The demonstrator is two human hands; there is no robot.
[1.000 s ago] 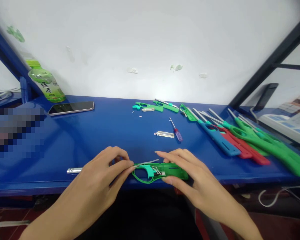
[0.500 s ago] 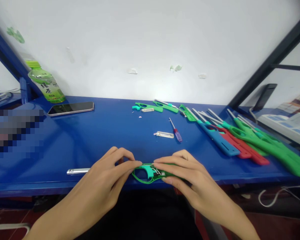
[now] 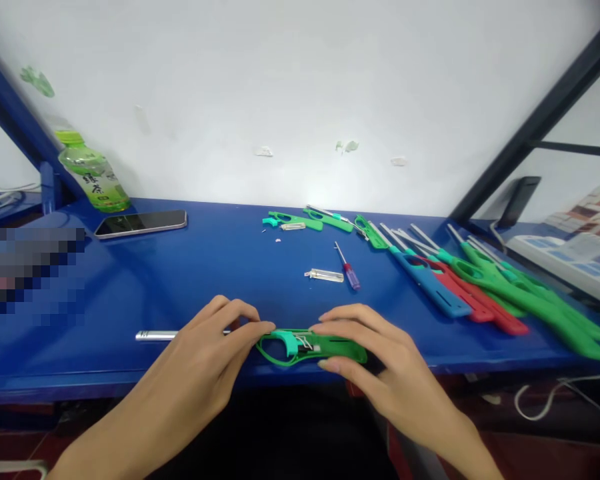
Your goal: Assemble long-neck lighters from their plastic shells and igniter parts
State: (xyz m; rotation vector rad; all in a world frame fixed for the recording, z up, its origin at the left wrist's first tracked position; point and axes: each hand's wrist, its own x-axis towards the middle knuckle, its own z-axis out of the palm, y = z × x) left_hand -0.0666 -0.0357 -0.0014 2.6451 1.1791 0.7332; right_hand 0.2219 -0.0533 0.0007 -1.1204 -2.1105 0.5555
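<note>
A green gas lighter (image 3: 343, 348) with its handle shell laid open is at the table's front edge. In its handle sit a turquoise trigger (image 3: 289, 342), thin wires and a small metal part. Its silver tube (image 3: 156, 335) sticks out leftward beneath my left hand (image 3: 225, 353). That hand pinches the lighter where tube and handle meet; some of its fingertips are hidden. My right hand (image 3: 380, 357) straddles the handle, fingertips on the far edge and thumb by the near edge. Beyond lie a clear fuel tank (image 3: 326, 275) and a purple-handled screwdriver (image 3: 350, 273).
Several lighters, such as a blue one (image 3: 433, 283) and a red one (image 3: 500, 310), lie at right. Opened green shells (image 3: 300, 221) and small parts lie at the back. A phone (image 3: 143, 223) and a green bottle (image 3: 95, 177) are at left, a white power strip (image 3: 570, 263) far right.
My right hand has loosened and its fingers have spread, so more of the green handle shows. My left hand keeps its pinch. The view has shifted slightly.
</note>
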